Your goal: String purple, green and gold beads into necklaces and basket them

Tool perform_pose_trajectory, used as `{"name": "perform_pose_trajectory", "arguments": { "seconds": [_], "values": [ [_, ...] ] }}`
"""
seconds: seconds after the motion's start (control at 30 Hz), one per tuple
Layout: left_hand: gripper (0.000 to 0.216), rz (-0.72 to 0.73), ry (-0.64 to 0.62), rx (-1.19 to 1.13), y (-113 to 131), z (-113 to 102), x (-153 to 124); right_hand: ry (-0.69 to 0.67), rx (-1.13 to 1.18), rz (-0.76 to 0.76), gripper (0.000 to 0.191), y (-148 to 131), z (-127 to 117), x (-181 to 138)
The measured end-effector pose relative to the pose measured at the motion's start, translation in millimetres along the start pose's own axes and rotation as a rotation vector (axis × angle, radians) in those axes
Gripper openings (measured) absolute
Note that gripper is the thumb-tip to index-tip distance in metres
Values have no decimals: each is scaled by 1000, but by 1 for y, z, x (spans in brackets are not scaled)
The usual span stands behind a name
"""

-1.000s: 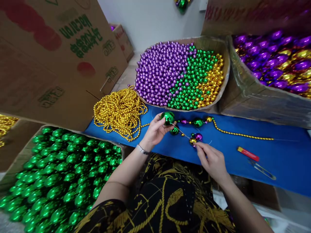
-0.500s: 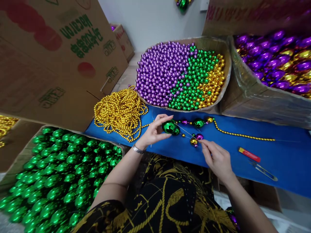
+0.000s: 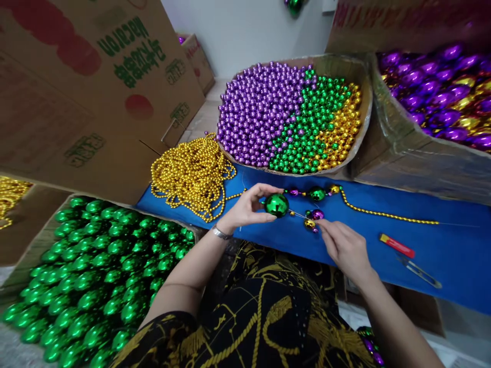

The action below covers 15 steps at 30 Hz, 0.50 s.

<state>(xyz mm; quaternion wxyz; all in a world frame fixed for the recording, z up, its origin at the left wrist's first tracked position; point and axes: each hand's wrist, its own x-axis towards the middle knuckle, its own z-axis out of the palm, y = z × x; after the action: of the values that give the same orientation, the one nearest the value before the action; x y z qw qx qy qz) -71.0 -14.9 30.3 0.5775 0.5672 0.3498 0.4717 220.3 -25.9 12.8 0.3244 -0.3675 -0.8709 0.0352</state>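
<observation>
My left hand point(image 3: 247, 207) pinches a large shiny green bead point(image 3: 276, 204) between thumb and fingers, just above the blue table cover point(image 3: 441, 250). A thin needle runs from that bead toward my right hand point(image 3: 341, 245), whose fingertips are pinched near a small gold bead point(image 3: 309, 224) and a purple bead point(image 3: 317, 214). Behind them lies a strung row of a purple, a green point(image 3: 316, 193) and a gold bead, continuing into a thin gold bead strand point(image 3: 387, 215) to the right.
A pile of gold bead strands point(image 3: 190, 176) lies at left. A box of purple, green and gold loose beads point(image 3: 345, 168) stands behind. A box of large green beads point(image 3: 95, 271) is at lower left, a purple-and-gold one point(image 3: 418, 163) at right. A red lighter point(image 3: 397, 245) and snips point(image 3: 420, 272) lie right.
My left hand has slid the large green bead rightward along the needle, closer to the small gold and purple beads. My right hand has stayed pinched at the needle's end.
</observation>
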Motion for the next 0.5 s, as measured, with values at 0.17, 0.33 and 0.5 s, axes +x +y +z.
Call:
{"name": "perform_pose_trajectory", "arguments": {
  "seconds": [0.17, 0.33, 0.5],
  "values": [
    [57, -77, 98, -207, -11, 19, 6, 24, 95, 36, 19, -5, 10, -1],
    [57, -140, 115, -268, -13, 23, 7, 19, 141, 70, 19, -5, 10, -6],
    [57, -148, 114, -264, -14, 22, 9, 43, 68, 59, 20, -5, 12, -7]
  ]
}}
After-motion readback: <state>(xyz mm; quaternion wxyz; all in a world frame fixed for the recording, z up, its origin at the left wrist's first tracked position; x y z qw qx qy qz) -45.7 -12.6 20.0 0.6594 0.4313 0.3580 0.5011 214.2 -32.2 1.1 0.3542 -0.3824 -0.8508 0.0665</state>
